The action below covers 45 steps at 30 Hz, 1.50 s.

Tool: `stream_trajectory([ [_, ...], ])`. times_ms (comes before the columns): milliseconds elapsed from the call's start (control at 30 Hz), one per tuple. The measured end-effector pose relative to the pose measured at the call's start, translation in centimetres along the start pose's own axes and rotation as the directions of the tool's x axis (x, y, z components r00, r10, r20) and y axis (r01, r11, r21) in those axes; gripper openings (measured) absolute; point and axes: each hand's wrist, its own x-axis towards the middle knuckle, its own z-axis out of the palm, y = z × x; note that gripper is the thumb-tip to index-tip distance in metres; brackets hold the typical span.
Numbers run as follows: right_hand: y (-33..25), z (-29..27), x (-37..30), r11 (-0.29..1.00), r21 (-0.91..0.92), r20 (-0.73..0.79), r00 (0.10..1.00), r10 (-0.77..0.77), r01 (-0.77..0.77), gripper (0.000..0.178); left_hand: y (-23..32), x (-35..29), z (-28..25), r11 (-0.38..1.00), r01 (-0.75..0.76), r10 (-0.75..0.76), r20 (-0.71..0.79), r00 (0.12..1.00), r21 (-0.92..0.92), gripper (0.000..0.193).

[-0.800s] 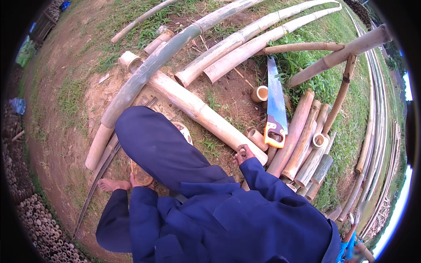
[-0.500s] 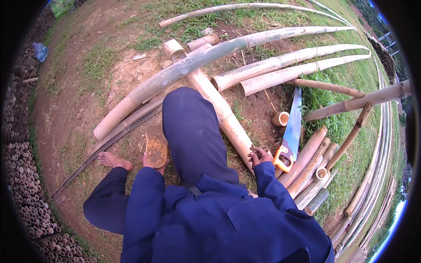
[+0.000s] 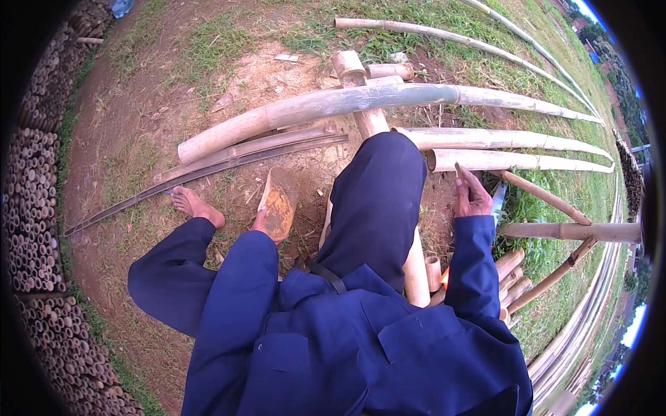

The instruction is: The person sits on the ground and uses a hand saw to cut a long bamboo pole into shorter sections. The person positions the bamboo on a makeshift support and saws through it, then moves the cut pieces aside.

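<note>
My left hand [image 3: 261,222] grips the edge of a flat, ochre-brown piece with a rounded outline [image 3: 280,201], held above the bare soil left of my raised knee. I cannot make out what kind of thing it is. A short thin stick [image 3: 457,170] is pinched in the fingers of my right hand [image 3: 473,198], close to the cut end of a bamboo pole [image 3: 479,160]. Behind that hand and sleeve, a handsaw [image 3: 499,199] shows only part of its blade and a bit of its orange handle.
A long curved bamboo pole [image 3: 312,105] lies across a thick bamboo length [image 3: 371,123] ahead of me. Dark split strips [image 3: 229,161] lie nearer. Short bamboo pieces [image 3: 510,277] and a pole frame [image 3: 576,232] stand right. Stacked bamboo [image 3: 31,208] fills the far left.
My right hand has moved forward, away from my body, with the small stick, and now covers much of the saw. The brown piece in my left hand has tilted. The view has shifted.
</note>
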Motion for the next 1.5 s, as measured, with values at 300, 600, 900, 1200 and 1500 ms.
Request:
stream_trajectory([
  [300,2.4,7.5,14.8,0.905,-0.418,0.413,0.904,0.110,0.081,0.036,-0.7,-4.4,4.2,0.823,-0.237,0.450,-0.338,0.827,0.516,0.053],
  [600,-5.2,35.7,29.1,0.778,-0.216,0.573,0.722,-0.388,0.590,0.027,0.7,-8.0,6.3,0.925,-0.172,0.299,-0.371,0.879,0.337,0.039],
  [900,-2.2,61.2,37.3,0.712,-0.245,0.678,0.641,-0.360,0.658,0.044,1.4,-8.0,6.4,0.932,-0.084,0.234,-0.407,0.883,0.354,0.030],
  [1200,-0.3,68.6,38.0,0.670,-0.550,0.502,0.838,-0.213,0.499,0.045,3.6,-7.5,6.8,0.955,-0.012,0.136,-0.403,0.905,0.296,0.032],
  [1500,-13.3,56.0,31.6,0.674,-0.323,0.736,0.624,-0.262,0.664,0.050,0.7,-6.6,6.4,0.964,-0.111,0.197,-0.370,0.908,0.240,0.032],
])
